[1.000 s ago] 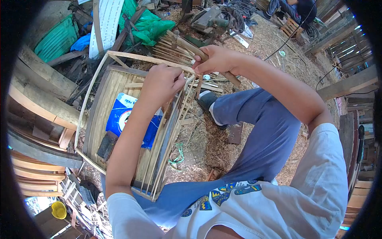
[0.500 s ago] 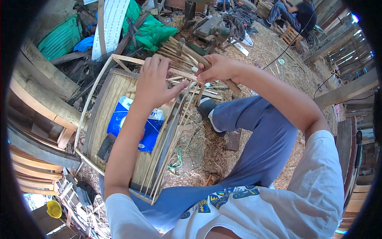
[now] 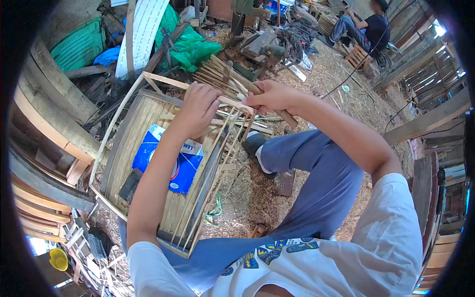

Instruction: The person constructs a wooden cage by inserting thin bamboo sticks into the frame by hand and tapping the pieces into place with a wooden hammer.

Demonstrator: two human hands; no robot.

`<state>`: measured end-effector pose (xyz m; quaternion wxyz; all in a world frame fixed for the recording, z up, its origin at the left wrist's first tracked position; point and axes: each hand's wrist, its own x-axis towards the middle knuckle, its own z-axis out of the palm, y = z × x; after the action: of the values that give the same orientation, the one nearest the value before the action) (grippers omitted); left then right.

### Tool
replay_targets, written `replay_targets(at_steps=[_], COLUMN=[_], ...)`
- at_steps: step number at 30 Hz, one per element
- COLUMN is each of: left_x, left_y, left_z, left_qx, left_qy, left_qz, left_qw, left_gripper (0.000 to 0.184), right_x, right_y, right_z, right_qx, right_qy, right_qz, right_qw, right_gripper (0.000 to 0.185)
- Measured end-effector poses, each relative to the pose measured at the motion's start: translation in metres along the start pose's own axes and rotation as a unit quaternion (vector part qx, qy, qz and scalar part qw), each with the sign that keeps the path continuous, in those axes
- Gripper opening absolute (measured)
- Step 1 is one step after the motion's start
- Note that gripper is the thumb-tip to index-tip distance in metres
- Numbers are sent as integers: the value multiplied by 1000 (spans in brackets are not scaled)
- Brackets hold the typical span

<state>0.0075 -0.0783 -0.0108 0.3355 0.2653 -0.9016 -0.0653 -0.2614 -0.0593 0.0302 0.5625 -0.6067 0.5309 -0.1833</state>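
Observation:
A slatted wooden frame of thin strips rests across my lap, tilted away to the left. My left hand is closed around the strip along its far end, the fingers curled over the top. At that strip's right corner, my right hand grips the wooden handle of a hammer, whose small head points up and left. The right fingertips are close to the corner joint; whether they also pinch something small there is hidden. Inside the frame lie a blue and white carton and a dark block.
Loose wooden sticks lie beyond the frame, near a green plastic sheet. A vise-like metal tool stands behind them. Another person sits at the back right. Shavings cover the floor, and curved planks stand at left.
The fingers of my left hand have closed around the strip, and its thumb has drawn in. My right hand still holds the hammer near the corner. The view has shifted slightly.

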Motion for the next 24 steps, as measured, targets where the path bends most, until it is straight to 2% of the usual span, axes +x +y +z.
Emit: replay_targets(at_steps=[3, 6, 10, 13, 14, 17, 18, 21, 24], left_x=[1, 1, 2, -2, -2, -3, -3, -3, -4], left_y=[2, 3, 4, 7, 7, 2, 3, 8, 7], left_z=[-2, -4, -6, -9, -9, -8, -8, -7, -8], left_qx=[-10, -18, -19, -6, 1, -2, -4, -11, -1], left_qy=[-10, -31, -27, -25, -18, -10, -12, -21, -18], left_qz=[-7, -8, -4, -1, 1, 8, 2, -12, -16], left_qw=[1000, 999, 999, 1000, 1000, 1000, 1000, 1000, 1000], left_gripper=[23, 28, 33, 35, 35, 36, 36, 36, 36], right_x=[-7, -13, -46, -69, -77, -87, -90, -111, -120], right_y=[-11, -12, -31, -27, -29, -27, -27, -33, -32], right_z=[-2, -10, -7, -13, -12, -19, -15, 4, -3], right_qx=[60, 55, 153, 179, 215, 236, 247, 149, 160], right_qy=[16, 24, 81, 12, 4, -4, 38, 105, 18], right_qz=[34, 6, 28, 117, 131, 154, 143, 116, 171], right_qw=[998, 998, 984, 977, 968, 960, 958, 976, 972], right_gripper=[43, 43, 44, 46, 41, 39, 38, 42, 39])
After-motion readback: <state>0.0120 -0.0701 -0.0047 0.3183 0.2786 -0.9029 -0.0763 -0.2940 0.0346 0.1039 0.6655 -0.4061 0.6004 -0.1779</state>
